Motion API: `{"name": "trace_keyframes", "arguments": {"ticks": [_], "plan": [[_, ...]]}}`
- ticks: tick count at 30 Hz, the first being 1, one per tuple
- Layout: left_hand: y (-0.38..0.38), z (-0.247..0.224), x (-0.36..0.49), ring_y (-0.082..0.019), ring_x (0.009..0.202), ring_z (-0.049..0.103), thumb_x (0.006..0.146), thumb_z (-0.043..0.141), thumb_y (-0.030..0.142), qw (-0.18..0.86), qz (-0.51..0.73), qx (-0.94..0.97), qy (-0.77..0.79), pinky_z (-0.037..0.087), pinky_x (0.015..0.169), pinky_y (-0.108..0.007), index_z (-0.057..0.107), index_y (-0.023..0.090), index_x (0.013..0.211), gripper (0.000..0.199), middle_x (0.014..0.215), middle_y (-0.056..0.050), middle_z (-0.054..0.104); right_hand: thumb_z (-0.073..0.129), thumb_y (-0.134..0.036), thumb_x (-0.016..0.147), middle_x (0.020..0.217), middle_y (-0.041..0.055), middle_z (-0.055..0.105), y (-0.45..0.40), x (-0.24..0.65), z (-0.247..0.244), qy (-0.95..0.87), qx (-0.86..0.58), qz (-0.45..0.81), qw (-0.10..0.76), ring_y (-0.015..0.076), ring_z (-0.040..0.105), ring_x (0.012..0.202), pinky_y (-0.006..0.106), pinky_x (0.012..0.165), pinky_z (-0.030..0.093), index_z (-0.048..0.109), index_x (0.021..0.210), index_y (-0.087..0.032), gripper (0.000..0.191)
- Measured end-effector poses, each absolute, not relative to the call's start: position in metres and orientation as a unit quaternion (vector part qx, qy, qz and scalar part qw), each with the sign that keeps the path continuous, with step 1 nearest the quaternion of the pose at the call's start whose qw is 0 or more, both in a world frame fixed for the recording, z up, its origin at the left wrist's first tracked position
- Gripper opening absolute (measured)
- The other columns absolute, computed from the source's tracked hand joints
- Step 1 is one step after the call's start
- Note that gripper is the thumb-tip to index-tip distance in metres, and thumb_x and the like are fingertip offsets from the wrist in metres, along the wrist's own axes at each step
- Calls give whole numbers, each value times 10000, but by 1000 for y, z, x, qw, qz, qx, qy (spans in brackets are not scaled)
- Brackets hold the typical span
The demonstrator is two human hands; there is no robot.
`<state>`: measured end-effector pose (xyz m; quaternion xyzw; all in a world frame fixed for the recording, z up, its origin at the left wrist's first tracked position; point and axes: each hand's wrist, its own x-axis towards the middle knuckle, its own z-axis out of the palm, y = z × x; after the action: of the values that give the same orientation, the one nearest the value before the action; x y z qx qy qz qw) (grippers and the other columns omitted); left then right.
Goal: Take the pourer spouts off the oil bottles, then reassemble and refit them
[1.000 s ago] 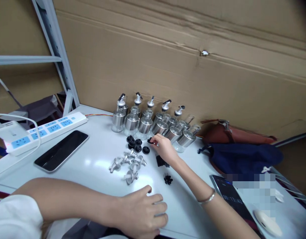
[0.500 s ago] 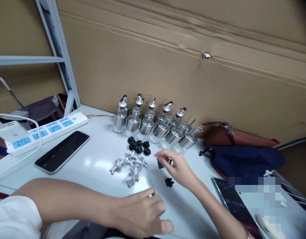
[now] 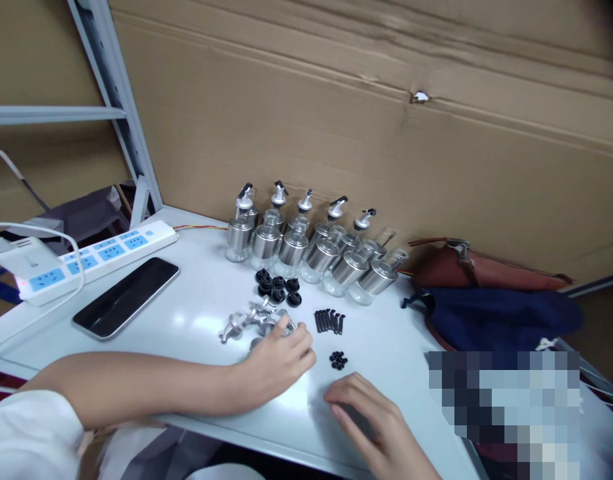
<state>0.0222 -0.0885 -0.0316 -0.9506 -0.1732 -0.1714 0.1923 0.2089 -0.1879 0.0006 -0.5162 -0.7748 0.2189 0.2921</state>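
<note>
Table (image 3: 386, 340) | left hand (image 3: 282, 358) at silver spouts (image 3: 234, 325) | leftmost slants near-left

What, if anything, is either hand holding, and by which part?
The right hand holds nothing visible. The left hand is at the silver spouts; whether it grips one cannot be told.

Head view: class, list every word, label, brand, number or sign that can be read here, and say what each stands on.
No word, brand or number can be read in this view.
Power strip: any markings are too small to read.
White charger: any mark is too blurred to read.
Phone: dark screen, no text visible.
Bottles: no lettering legible.
Pixelated patch, lower right: anything there is unreadable.
</note>
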Motion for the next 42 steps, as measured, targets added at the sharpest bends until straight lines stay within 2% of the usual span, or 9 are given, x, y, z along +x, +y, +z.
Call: {"name": "trace_keyframes", "arguments": {"ticks": [6,10,14,18,20,26,31,34,42], "plan": [[-81,-32,24,-371,1217,483,886,574,379,202,-134,-940,-241,331,982,-587,610,177,1077,279,1199,-138,618,478,-158,934,915,47,634,-191,211,0,-775,-515,189,313,180,629,874,259,763,534,606,950,-242,154],[-81,-32,25,-359,1167,534,909,549,399,216,-131,-936,-245,340,990,-574,620,145,1057,302,1115,-141,655,491,-153,933,908,40,633,-190,215,3,-781,-505,174,323,164,629,872,226,763,528,607,951,-238,145],[-83,-30,25,-327,1305,422,913,538,436,232,-159,-938,-202,305,1048,-537,598,131,1128,378,1303,-168,572,512,-169,936,906,30,638,-187,217,9,-779,-510,155,331,145,637,856,188,764,521,617,954,-240,127],[-81,-28,24,-335,1139,559,902,534,482,217,-150,-940,-218,323,1022,-568,626,119,1061,407,1106,-166,672,511,-194,945,885,23,640,-184,216,18,-777,-512,132,343,139,644,831,174,739,516,621,923,-239,120],[-81,-25,23,-348,1164,539,906,536,465,213,-160,-939,-216,325,1020,-584,621,108,1076,405,1111,-170,666,508,-205,948,887,23,644,-181,218,24,-777,-507,116,355,142,645,830,181,729,516,621,917,-241,122],[-103,-21,17,-272,1232,499,961,398,366,78,-245,-966,29,428,989,-453,606,165,1153,346,1195,-99,637,565,-298,908,927,38,673,-139,241,57,-709,-559,-29,428,196,635,842,294,743,512,628,979,-239,111],[-112,-31,14,-211,1354,401,900,448,286,23,-148,-973,173,408,1058,-268,654,183,1150,340,1375,-3,527,571,-345,859,947,69,682,-83,255,107,-640,-579,-92,496,228,650,792,388,728,534,628,965,-221,173],[-108,-32,15,-244,1384,360,880,482,308,4,-110,-977,181,386,1092,-277,653,172,1157,353,1408,2,494,563,-245,819,941,95,682,-49,266,127,-635,-603,-147,460,246,657,812,424,767,536,620,985,-197,183],[-104,-32,16,-285,1400,335,841,541,295,-60,-68,-978,186,366,1121,-356,633,116,1163,380,1478,-132,404,753,-218,743,869,84,680,45,293,112,-609,-741,4,284,264,656,855,422,822,521,616,1042,-131,341]]}}
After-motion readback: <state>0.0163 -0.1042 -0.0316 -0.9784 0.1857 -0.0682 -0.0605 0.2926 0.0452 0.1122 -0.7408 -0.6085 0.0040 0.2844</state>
